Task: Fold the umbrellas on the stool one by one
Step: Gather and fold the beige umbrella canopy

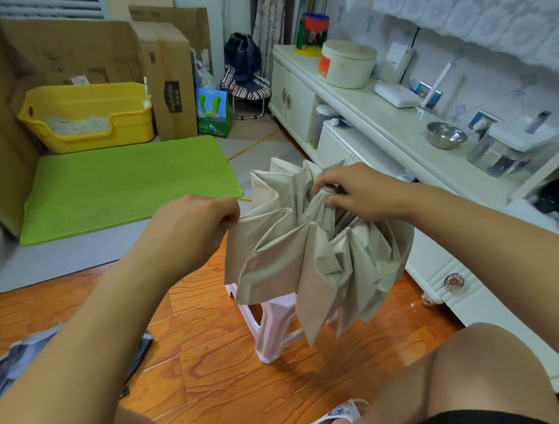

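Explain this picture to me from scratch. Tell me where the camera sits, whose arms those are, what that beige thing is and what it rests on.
There is no machine here: a person works with two bare hands, and the single camera is worn on their head, looking forward and down. That is why both forearms reach in from the bottom.

The beige thing is a collapsed umbrella, its cloth hanging in loose pleats. It is held over a small white plastic stool standing on a wooden floor.

The left hand pinches one edge of the cloth and pulls it outward. The right hand grips the bunched cloth near the top middle.

Behind lie a green mat and a yellow tub; a white cabinet runs along the right.
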Motion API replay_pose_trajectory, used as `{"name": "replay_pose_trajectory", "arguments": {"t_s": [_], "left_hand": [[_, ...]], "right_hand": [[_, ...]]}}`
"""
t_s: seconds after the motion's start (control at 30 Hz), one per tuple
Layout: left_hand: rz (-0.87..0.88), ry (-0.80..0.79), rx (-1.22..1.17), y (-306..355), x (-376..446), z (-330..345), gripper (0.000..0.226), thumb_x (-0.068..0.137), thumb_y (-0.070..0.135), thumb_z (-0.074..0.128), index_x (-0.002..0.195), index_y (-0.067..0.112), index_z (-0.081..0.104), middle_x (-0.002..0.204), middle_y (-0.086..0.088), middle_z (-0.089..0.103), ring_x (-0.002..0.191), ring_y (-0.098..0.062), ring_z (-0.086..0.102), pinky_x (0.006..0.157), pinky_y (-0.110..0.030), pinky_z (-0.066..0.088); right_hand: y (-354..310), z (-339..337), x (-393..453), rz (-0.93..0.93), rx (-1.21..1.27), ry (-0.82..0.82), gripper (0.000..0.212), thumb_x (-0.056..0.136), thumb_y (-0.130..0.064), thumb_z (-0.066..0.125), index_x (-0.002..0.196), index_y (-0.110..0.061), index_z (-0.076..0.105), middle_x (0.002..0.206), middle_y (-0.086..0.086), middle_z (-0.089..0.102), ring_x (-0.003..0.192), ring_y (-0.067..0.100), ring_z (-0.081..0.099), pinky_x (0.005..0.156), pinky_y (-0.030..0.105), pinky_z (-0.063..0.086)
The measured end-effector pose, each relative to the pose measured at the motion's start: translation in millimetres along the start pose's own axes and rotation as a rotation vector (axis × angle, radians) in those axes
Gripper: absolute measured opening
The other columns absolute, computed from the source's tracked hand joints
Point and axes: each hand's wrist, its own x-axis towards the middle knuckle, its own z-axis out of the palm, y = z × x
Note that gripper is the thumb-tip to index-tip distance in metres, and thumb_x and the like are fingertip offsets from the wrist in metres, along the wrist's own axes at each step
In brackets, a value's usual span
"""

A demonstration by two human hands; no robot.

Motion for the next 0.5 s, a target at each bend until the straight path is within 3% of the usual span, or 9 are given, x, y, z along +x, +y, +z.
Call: {"name": "replay_pose_trajectory", "arguments": {"t_s": [0.07,0.13,0.23,0.3,0.4,0.5], "left_hand": [[-0.019,0.014,0.002,2,1,0,0.008,0.091,0.016,0.065,0.091,0.024,0.065,0.073,-0.002,0.066,0.069,-0.034,0.060,0.054,-0.040,0.049],[-0.036,0.045,0.011,7,1,-1,0.011,0.091,0.016,0.062,0.097,0.024,0.065,0.078,-0.003,0.069,0.073,-0.036,0.063,0.055,-0.041,0.049],[-0.113,0.083,0.052,10,3,2,0.022,0.091,0.015,0.060,0.108,0.021,0.072,0.091,-0.006,0.075,0.086,-0.037,0.067,0.061,-0.037,0.046],[-0.212,0.039,0.015,8,4,8,0.020,0.088,0.014,0.060,0.099,0.020,0.075,0.090,-0.007,0.074,0.087,-0.035,0.065,0.064,-0.037,0.043],[-0.419,-0.017,-0.300,13,6,20,0.013,0.086,0.011,0.058,0.081,0.020,0.067,0.081,-0.003,0.064,0.078,-0.026,0.058,0.062,-0.033,0.036],[-0.576,0.013,-0.694,20,6,27,0.011,0.091,0.006,0.053,0.087,0.010,0.062,0.075,-0.001,0.056,0.060,-0.014,0.044,0.053,-0.031,0.032]], "right_hand": [[1,0,1,-0.001,-0.007,-0.001,0.025,0.096,-0.018,0.067,0.120,-0.022,0.068,0.096,-0.002,0.065,0.078,-0.004,0.053,0.075,0.026,0.040],[1,1,1,-0.005,-0.008,-0.003,0.025,0.096,-0.018,0.067,0.120,-0.023,0.068,0.099,0.000,0.066,0.078,-0.004,0.053,0.075,0.026,0.038],[0,1,1,-0.012,0.002,-0.002,0.025,0.096,-0.017,0.067,0.120,-0.023,0.068,0.094,-0.013,0.061,0.077,-0.013,0.051,0.071,0.018,0.036],[0,0,0,-0.015,-0.006,-0.004,0.025,0.096,-0.018,0.067,0.120,-0.023,0.068,0.088,-0.023,0.054,0.077,-0.021,0.048,0.069,0.015,0.033],[0,1,1,-0.010,-0.003,-0.002,0.025,0.096,-0.017,0.067,0.121,-0.021,0.068,0.085,-0.024,0.051,0.076,-0.023,0.047,0.066,0.010,0.032],[0,2,1,0.005,0.000,0.005,0.026,0.096,-0.017,0.067,0.122,-0.022,0.068,0.084,-0.021,0.053,0.072,-0.012,0.050,0.066,0.015,0.033]]}}
